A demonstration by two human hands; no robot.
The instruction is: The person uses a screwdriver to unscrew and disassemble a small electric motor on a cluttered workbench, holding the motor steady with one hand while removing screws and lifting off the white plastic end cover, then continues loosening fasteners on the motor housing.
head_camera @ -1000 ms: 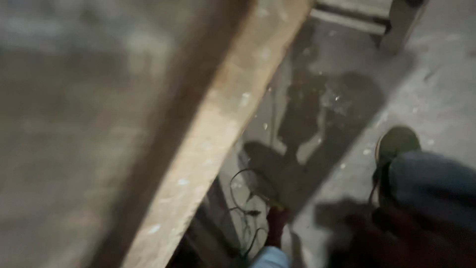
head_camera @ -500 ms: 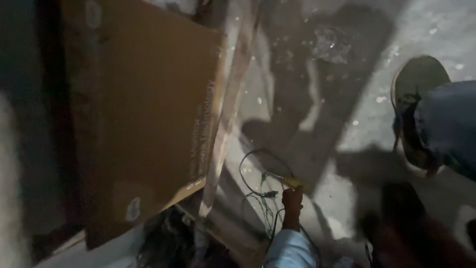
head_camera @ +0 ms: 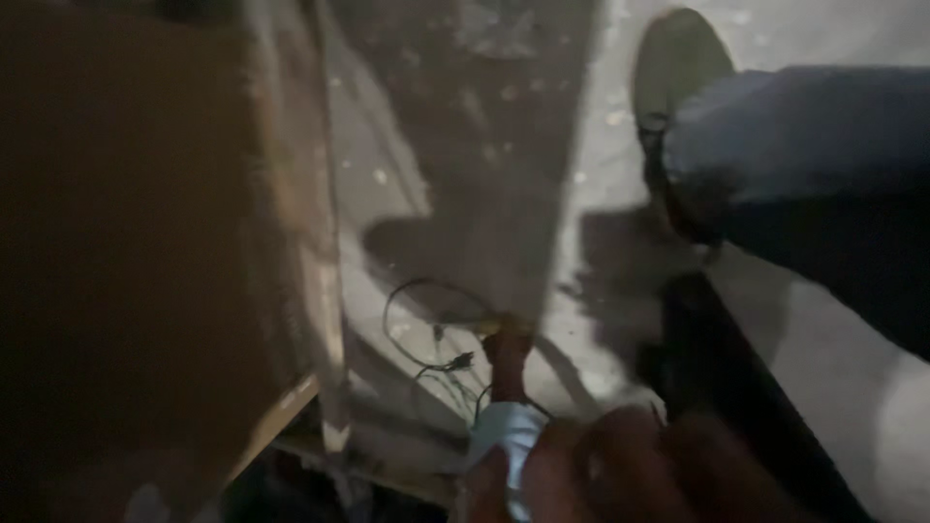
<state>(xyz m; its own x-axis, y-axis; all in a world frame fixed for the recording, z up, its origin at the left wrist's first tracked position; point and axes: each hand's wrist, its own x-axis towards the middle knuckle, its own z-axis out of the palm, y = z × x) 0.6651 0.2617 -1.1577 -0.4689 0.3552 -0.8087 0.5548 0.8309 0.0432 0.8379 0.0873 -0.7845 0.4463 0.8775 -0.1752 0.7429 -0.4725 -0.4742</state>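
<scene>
My left hand [head_camera: 506, 356], in a pale blue sleeve [head_camera: 506, 441], reaches down to the dusty floor. It is closed like a fist around a small yellowish tip [head_camera: 501, 324] at the end of a thin dark wire [head_camera: 418, 324] that loops on the concrete. My right hand [head_camera: 620, 470] is a dark blur of curled fingers close to the camera at the bottom edge. Whether it holds anything is not clear.
A large brown board [head_camera: 126, 242] leans at the left, with a pale wooden batten [head_camera: 325, 291] along its edge. A leg in blue jeans [head_camera: 794, 136] with an olive shoe [head_camera: 678, 63] stands at upper right. A dark object [head_camera: 722, 387] lies beside it on the grey concrete floor [head_camera: 601, 107].
The view has swung right and closed in on the floor. The board has slid to the left, the shoe and leg look larger, and blurred right-hand fingers have come in at the bottom.
</scene>
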